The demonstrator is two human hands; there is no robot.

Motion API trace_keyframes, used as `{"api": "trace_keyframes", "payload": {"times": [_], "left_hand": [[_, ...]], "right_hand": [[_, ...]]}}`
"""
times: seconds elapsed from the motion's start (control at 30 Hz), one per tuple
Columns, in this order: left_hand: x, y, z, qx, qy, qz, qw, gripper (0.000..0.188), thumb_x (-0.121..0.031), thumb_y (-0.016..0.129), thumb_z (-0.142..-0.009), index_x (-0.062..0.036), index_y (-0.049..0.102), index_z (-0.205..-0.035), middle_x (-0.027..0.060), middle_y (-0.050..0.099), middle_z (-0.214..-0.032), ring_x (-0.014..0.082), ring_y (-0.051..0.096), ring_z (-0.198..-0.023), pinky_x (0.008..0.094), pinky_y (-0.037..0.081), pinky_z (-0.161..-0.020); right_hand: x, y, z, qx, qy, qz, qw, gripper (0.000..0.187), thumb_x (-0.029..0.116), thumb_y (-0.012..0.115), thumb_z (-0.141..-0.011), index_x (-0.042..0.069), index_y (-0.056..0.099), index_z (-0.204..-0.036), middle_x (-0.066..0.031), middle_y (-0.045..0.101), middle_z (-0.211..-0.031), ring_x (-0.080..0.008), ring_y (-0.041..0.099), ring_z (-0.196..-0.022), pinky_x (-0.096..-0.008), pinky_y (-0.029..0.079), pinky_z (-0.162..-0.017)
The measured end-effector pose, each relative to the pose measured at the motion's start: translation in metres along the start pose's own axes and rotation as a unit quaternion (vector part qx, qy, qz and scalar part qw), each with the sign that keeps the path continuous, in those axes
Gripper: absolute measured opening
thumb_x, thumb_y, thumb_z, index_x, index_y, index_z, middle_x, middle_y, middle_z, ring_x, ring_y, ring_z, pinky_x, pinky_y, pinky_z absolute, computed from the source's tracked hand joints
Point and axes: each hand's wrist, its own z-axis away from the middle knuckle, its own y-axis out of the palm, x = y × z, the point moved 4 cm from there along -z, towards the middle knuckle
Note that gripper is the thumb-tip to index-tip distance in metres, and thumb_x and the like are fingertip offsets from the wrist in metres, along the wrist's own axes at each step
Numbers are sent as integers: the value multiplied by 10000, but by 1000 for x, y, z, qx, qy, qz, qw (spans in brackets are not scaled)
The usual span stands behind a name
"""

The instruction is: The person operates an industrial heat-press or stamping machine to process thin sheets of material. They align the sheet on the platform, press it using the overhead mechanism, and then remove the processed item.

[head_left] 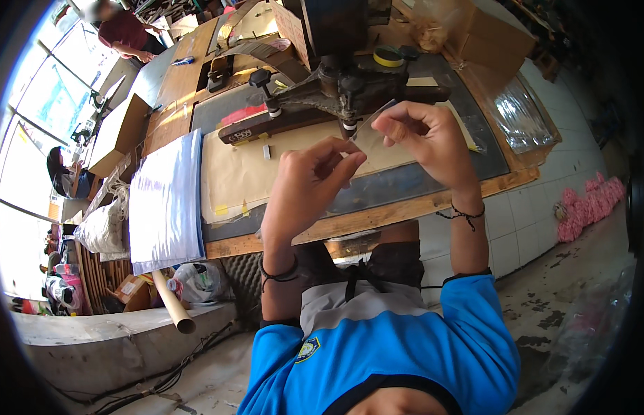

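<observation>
From above the worker's shoulders, both hands are raised over the wooden workbench (377, 216), just in front of the black press machine (339, 83). The left hand (311, 181) is curled, fingertips pinched on the near end of a clear plastic strip (369, 126); the right hand (426, 138) pinches the far end between thumb and forefinger. Held at both ends, the thin film stays stretched flat, with its upper part right beside the small round head of the machine, probably so it lines up there. I cannot tell whether it touches the head.

A stack of pale plastic sheets (166, 200) lies on the bench's left end, within easy reach. A cardboard tube (173, 304) leans below the bench edge. A roll of yellow tape (389, 57) sits behind the machine. Another person in a dark red shirt (125, 31) works far back by the windows.
</observation>
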Motion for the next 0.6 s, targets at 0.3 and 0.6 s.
{"api": "trace_keyframes", "payload": {"times": [0.3,0.6], "left_hand": [[12,-42,18,82,-23,-76,993,137,-159,774,-950,-28,780,-990,31,719,-718,57,600,-596,257,480,-567],[18,-77,16,-51,11,160,986,319,-234,646,-1078,71,733,-1036,131,770,-872,136,717,-741,276,578,-669]], "right_hand": [[-9,-51,-10,-103,-43,21,994,227,240,770,-991,40,805,-1092,-15,759,-844,-70,686,-777,-217,525,-742],[-37,-87,5,-267,55,-24,962,291,324,754,-1009,48,797,-1090,26,688,-812,19,421,-583,-183,305,-526]]}}
